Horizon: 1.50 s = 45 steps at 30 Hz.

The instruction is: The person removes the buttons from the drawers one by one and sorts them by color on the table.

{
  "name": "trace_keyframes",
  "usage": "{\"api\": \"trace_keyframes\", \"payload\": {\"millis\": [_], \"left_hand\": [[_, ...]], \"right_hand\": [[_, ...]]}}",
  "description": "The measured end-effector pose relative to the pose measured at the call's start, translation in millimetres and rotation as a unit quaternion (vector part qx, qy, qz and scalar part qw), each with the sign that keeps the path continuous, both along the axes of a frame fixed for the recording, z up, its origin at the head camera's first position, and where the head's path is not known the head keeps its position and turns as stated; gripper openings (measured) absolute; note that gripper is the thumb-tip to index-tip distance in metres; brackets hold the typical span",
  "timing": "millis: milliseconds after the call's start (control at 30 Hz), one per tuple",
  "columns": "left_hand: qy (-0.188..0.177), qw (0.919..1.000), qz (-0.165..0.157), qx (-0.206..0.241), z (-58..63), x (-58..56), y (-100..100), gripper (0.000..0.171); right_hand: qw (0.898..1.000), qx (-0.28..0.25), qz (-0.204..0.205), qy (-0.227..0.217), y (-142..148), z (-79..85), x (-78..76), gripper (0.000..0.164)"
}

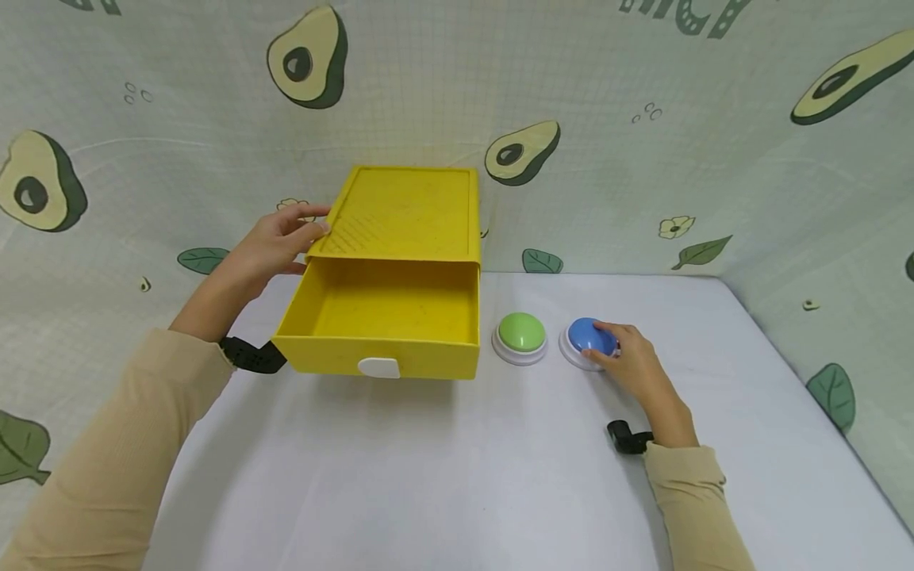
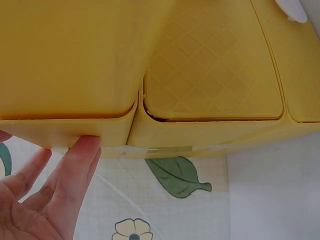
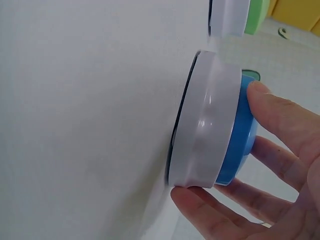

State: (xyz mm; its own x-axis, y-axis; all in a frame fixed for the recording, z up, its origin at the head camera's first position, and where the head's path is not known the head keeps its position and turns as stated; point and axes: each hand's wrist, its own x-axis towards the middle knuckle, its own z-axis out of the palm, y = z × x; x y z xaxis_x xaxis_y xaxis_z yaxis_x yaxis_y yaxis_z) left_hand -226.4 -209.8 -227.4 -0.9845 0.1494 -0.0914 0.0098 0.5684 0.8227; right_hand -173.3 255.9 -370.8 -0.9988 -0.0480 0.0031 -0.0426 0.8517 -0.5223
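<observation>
Pressure from one side could tip the blue button [image 1: 589, 334], right hand [image 1: 635, 361] clamped round it, left hand [image 1: 271, 242] straight-fingered against the yellow cabinet [image 1: 410, 212]!

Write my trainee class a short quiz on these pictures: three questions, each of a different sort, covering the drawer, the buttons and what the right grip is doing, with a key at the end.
1. True or false: the yellow drawer is pushed fully shut.
2. Multiple choice: what colour is the top of the domed button held in the right grip? a) red b) blue c) orange
3. Fill in the gap: in the head view, the green button lies to the ____ of the yellow drawer.

Key
1. False: it is pulled out, so its inside shows.
2. b) blue
3. right
</observation>
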Motion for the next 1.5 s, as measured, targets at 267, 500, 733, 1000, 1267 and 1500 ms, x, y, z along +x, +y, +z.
{"api": "trace_keyframes", "payload": {"millis": [267, 500, 733, 1000, 1267, 1500], "left_hand": [[0.004, 1.0, 0.003, -0.001, -1.4, -0.1, -1, 0.061], [-0.001, 1.0, 0.004, 0.0, -1.4, -0.5, -1, 0.061], [0.0, 1.0, 0.0, 0.003, -0.1, 1.0, 0, 0.061], [-0.001, 1.0, -0.002, 0.005, 0.7, 2.4, 0, 0.06], [-0.001, 1.0, -0.003, 0.005, 0.1, 2.3, -1, 0.061], [0.0, 1.0, -0.001, 0.005, 0.3, 2.0, -1, 0.06]], "right_hand": [[1.0, 0.007, 0.015, -0.025, -1, 5.4, 1.9, 0.061], [1.0, -0.004, 0.014, -0.017, -4, 22.0, 11.1, 0.061], [0.997, -0.043, 0.029, 0.056, -22, 45.6, 28.2, 0.051], [0.981, -0.084, 0.069, 0.158, -54, 76.7, 57.9, 0.038], [0.954, -0.111, 0.11, 0.257, -86, 101.3, 86.6, 0.034], [0.93, -0.136, 0.188, 0.286, -122, 118.1, 108.9, 0.038]]}}
